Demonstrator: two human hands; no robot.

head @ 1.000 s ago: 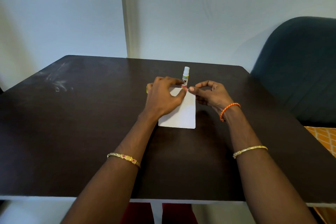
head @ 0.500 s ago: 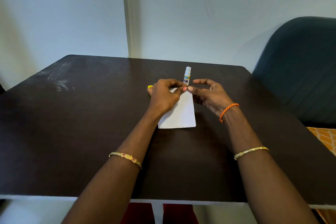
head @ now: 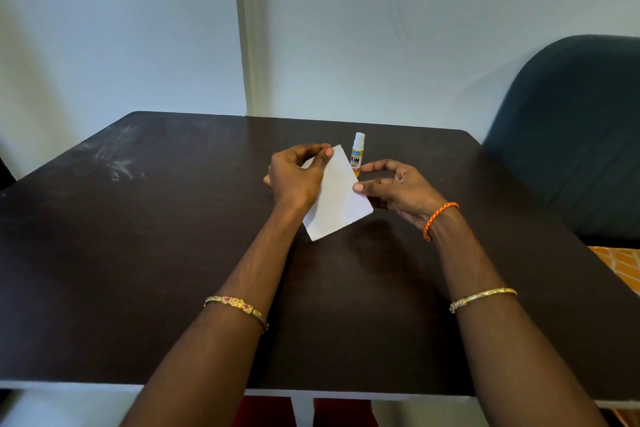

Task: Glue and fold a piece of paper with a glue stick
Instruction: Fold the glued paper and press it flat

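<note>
Left hand (head: 294, 177) pinching folded paper (head: 337, 198) at its far corner, right hand (head: 398, 189) gripping its 3 o'clock edge. Paper tilted above bench (head: 138, 253); glue stick (head: 357, 153) upright at 12 o'clock.

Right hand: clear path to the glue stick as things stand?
Probably yes. The glue stick stands upright just beyond the right hand, nothing between them. But its thumb touches the paper, so it would have to let go first.

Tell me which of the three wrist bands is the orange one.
The braided band at the right hand's wrist. The other two, a left-arm bangle and a right-arm bangle, are gold.
</note>
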